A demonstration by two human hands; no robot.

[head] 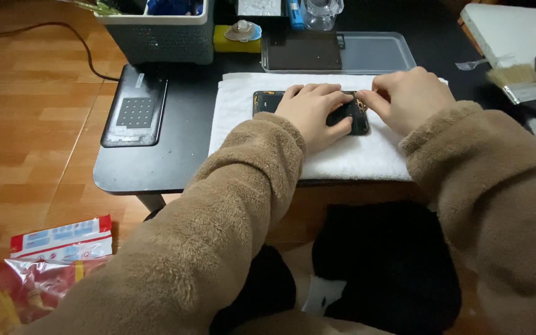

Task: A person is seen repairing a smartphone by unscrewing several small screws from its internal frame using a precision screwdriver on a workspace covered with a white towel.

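Red-and-white bag (51, 260) noted on floor, lower left. Phone (268, 101) laid on white towel (355, 155); pressed flat under opened left hand (310, 115); its right end pinched by curled right hand (407, 93).

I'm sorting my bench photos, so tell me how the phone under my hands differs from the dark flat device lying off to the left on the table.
The opened phone lies crosswise on the white towel; the flat device lies lengthwise on the bare black table. The left hand presses the phone while the right hand pinches its end; the flat device lies untouched. Both are dark, flat rectangles.
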